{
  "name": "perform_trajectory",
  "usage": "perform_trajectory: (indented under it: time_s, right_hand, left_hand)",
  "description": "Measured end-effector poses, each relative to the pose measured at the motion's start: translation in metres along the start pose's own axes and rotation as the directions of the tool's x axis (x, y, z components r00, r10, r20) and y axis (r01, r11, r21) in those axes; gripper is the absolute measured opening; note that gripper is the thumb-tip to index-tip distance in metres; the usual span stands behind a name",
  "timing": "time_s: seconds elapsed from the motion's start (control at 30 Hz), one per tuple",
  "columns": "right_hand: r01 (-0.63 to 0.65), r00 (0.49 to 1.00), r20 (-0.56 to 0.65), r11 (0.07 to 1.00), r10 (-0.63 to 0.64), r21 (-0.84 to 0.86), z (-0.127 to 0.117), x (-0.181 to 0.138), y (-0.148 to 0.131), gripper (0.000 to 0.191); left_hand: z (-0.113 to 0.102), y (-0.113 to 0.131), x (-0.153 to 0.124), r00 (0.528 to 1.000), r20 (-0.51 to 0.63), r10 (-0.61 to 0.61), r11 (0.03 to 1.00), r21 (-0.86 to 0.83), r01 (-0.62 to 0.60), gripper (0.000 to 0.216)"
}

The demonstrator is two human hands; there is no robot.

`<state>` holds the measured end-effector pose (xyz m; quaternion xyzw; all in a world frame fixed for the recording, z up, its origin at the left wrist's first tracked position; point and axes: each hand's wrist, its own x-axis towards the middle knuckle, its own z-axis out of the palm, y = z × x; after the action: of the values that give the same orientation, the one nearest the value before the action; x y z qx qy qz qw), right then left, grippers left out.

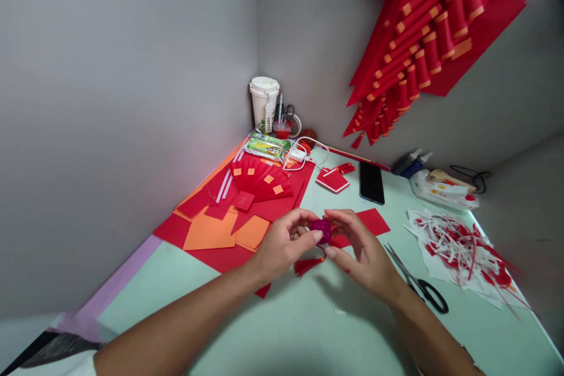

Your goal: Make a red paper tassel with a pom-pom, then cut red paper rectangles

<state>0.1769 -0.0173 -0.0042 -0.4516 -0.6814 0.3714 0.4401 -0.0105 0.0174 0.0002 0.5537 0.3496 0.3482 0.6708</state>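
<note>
Over the front middle of the table, a small round purple ornament (321,231) is held between both hands. The thumb and curled fingers of my left hand (279,247) pinch it from the left. My right hand (368,258) closes round its right side, the thumb low by the cord and the fingertips at the upper edge. Below the ornament hangs a red tassel (307,266) with an orange band at its top. Behind my right hand lies a red paper rectangle (374,221). To the right rest black-handled scissors (416,282).
A pleated red paper fan (262,179) lies on red sheets beside orange paper pieces (211,229). At the back stand a white cup (264,100) and a phone (371,182). Shredded paper (462,249) is heaped at right. Red paper firecrackers (423,41) hang on the wall.
</note>
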Motion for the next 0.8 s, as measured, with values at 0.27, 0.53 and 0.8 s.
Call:
perform_trajectory:
  time_s: [0.27, 0.53, 0.8]
  right_hand:
    - [-0.022, 0.999, -0.029, 0.998, 0.021, -0.064, 0.0027, 0.0021, 0.0009, 0.039]
    - [-0.127, 0.988, -0.072, 0.988, 0.134, 0.089, 0.0013, 0.0015, 0.0045, 0.036]
    - [-0.183, 0.969, -0.126, 0.96, 0.212, 0.214, 0.0057, -0.0008, 0.0058, 0.033]
  left_hand:
    - [0.0022, -0.0016, 0.0015, 0.997, 0.074, -0.025, 0.993, -0.109, 0.033, 0.03]
    - [-0.0001, 0.0032, 0.0035, 0.998, 0.008, -0.061, 0.991, -0.116, 0.061, 0.029]
    - [-0.0008, 0.0042, 0.0047, 0.987, 0.066, -0.145, 0.958, -0.239, 0.156, 0.03]
